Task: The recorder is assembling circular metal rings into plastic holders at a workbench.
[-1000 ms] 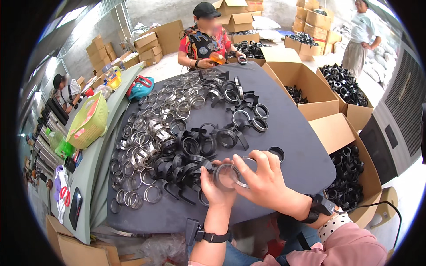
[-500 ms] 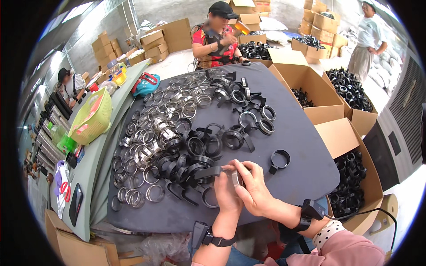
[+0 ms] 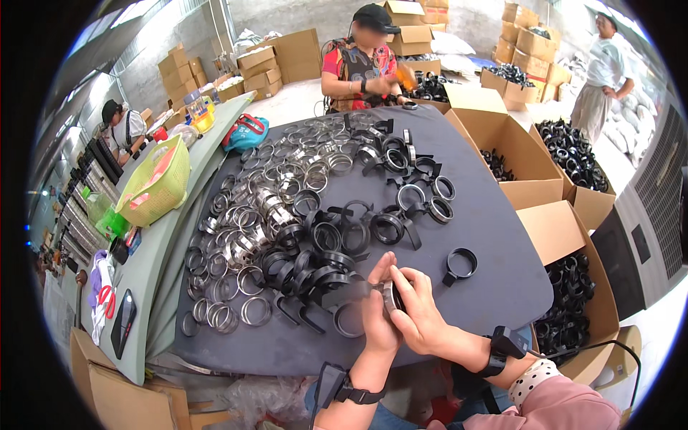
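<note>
Above the counter's (image 3: 494, 319) near side, the left hand (image 3: 380, 315) stands upright, fingers pointing away and partly hidden; the right hand (image 3: 423, 312) leans in, fingers close together, both pressing a ring (image 3: 388, 294) between them.

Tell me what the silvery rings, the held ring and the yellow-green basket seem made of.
Silvery rings: likely polished metal, from their bright glints.
Held ring: greyish edge with black beside it, perhaps metal with plastic; too much is covered to be sure.
Yellow-green basket: probably moulded plastic, from its even colour and perforated-looking wall.
</note>
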A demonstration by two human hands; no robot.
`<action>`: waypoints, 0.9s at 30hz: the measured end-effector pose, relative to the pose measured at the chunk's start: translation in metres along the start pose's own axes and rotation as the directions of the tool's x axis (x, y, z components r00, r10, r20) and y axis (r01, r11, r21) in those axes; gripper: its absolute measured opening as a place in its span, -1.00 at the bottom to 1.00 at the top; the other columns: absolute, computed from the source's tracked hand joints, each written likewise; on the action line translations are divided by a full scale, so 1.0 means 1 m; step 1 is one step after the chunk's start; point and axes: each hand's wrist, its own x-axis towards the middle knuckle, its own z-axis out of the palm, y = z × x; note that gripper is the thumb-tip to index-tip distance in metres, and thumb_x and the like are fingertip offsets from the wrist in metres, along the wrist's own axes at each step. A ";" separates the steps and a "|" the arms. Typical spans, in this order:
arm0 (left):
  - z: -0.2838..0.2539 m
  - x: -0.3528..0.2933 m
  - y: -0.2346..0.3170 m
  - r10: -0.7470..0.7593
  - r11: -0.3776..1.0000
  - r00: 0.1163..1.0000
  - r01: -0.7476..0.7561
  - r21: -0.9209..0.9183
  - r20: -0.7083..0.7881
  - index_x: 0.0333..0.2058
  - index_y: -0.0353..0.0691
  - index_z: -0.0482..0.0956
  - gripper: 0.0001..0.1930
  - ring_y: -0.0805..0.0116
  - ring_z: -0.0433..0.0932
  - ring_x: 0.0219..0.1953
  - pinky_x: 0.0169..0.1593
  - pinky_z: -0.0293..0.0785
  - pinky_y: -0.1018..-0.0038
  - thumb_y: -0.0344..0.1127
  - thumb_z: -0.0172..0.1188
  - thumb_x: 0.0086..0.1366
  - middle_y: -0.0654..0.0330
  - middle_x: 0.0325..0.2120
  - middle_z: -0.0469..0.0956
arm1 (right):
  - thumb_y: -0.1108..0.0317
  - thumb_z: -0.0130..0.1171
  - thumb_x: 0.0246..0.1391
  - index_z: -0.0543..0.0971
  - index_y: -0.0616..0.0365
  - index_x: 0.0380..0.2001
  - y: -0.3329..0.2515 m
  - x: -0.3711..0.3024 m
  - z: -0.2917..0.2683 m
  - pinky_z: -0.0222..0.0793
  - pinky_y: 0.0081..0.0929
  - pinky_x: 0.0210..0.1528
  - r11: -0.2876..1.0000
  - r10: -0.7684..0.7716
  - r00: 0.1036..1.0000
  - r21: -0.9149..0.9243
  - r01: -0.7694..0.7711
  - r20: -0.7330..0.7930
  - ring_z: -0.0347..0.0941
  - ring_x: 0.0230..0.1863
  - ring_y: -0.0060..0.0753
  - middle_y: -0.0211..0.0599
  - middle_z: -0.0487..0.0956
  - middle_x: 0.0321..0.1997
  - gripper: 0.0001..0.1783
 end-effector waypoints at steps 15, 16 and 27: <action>0.000 -0.007 0.012 0.030 0.976 0.997 -0.044 0.212 0.067 0.14 -0.39 0.28 -0.31 0.19 0.22 0.26 0.31 0.12 0.29 0.17 -0.18 0.34 0.02 0.15 0.34 | 0.29 0.10 -0.03 0.10 0.45 0.23 -0.006 -0.005 0.003 0.13 -0.01 0.18 0.996 -0.071 0.997 0.061 0.071 0.006 0.13 0.12 0.23 0.25 0.15 0.15 -0.20; -0.002 -0.006 0.010 0.027 0.976 0.999 -0.033 0.216 0.034 0.12 -0.39 0.30 -0.35 0.18 0.27 0.23 0.28 0.17 0.30 0.14 -0.19 0.37 0.03 0.12 0.36 | 0.28 0.12 -0.05 0.12 0.44 0.22 -0.003 -0.003 0.004 0.13 0.00 0.18 0.996 -0.076 0.997 0.040 0.075 0.010 0.14 0.11 0.23 0.25 0.15 0.15 -0.21; 0.002 0.004 0.009 -0.112 0.993 0.956 0.095 -0.072 -0.272 -0.10 -0.20 0.39 -0.55 0.30 0.41 0.08 -0.02 0.45 0.35 0.10 -0.10 0.40 0.13 0.00 0.43 | 0.26 -0.10 0.15 0.29 0.40 0.09 0.011 0.017 -0.021 0.30 -0.29 0.01 0.982 0.153 0.963 0.145 -0.123 -0.220 0.32 -0.03 -0.01 0.07 0.31 0.01 -0.49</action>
